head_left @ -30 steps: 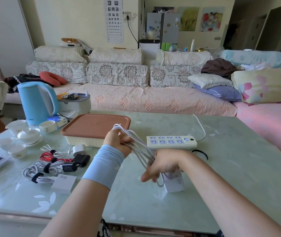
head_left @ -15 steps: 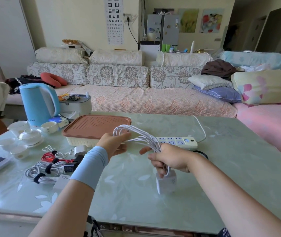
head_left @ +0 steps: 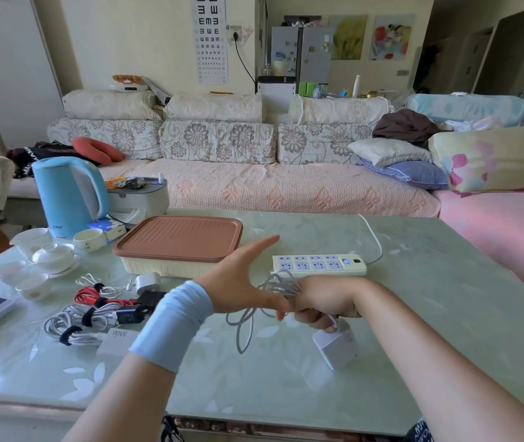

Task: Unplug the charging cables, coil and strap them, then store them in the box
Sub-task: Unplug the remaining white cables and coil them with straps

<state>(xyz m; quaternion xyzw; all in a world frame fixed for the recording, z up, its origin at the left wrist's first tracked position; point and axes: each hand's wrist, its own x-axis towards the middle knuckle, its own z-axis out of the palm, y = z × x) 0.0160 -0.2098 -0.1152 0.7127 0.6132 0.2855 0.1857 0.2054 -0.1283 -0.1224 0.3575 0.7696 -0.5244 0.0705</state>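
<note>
A loosely looped white cable (head_left: 281, 286) is bunched in the right hand (head_left: 324, 303) over the table's middle, and its white charger block (head_left: 337, 346) hangs tilted below. Strapped cable bundles (head_left: 85, 320) lie toward the left front edge. Behind them sits the cream box (head_left: 158, 266), its brown lid (head_left: 178, 239) on.

Box (head_left: 178, 247) left of power strip (head_left: 319, 265); strapped cables (head_left: 85, 317) before box.
</note>
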